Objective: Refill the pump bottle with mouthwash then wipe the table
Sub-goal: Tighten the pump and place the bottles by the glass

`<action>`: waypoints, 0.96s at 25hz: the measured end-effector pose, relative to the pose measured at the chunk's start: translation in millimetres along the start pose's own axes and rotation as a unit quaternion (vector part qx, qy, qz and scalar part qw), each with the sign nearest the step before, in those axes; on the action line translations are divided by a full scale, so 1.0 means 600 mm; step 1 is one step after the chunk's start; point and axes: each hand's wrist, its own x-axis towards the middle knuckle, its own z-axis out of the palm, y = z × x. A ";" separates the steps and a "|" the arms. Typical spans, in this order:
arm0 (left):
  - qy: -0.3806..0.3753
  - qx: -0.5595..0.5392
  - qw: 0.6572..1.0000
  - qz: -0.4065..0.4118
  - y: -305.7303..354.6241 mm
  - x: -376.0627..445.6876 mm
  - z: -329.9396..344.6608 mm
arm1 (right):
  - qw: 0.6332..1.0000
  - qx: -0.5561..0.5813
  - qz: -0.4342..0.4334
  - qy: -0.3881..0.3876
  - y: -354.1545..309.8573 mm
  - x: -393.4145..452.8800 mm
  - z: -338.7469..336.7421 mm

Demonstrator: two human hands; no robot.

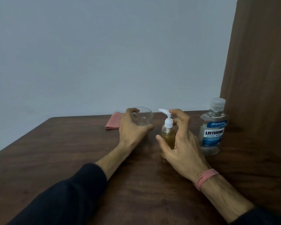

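A small clear pump bottle [168, 135] with a white pump head and yellowish liquid stands on the dark wooden table [71, 151]. My right hand [182, 143] curls round it, thumb on its left side, fingers behind it, and the index finger arched over the pump head. To its left, my left hand [131, 129] grips a clear, empty-looking glass [143, 116] that stands upright near the table's far edge. A Listerine Cool Mint mouthwash bottle [212, 132] with its clear cap on stands to the right of the pump bottle.
A folded pink cloth [113, 122] lies at the table's far edge, left of the glass. A brown curtain [258, 78] hangs at the right, just behind the mouthwash bottle. A plain wall rises behind the table.
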 end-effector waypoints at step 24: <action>0.125 0.134 0.943 0.279 0.030 -0.170 -0.091 | 0.992 0.031 -0.111 -0.055 -0.075 -0.030 0.014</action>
